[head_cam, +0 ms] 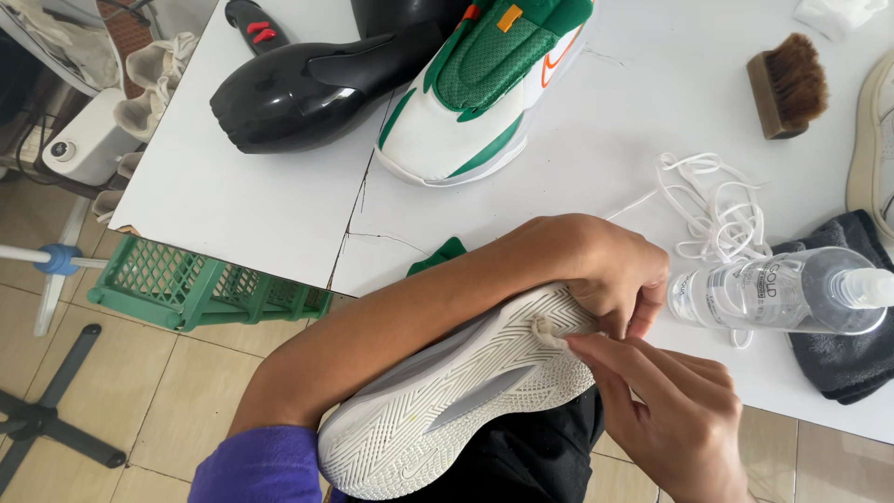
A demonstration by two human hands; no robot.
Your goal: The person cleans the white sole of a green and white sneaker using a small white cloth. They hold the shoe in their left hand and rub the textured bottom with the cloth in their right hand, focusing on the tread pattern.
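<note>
Left hand (610, 270) grips the toe of the white sneaker (456, 396), sole up on the lap at the desk (242, 196) edge. Right hand (675, 410) pinches a small cloth (549, 331) against the sole, spray bottle (782, 291) just beside

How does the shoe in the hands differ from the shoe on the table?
The held shoe lies sole-up in the lap, gripped by the left hand, with the right hand at its toe; the table shoe stands upright and untouched. The held shoe shows a pale tread, the table shoe green panels. Both are white.
</note>
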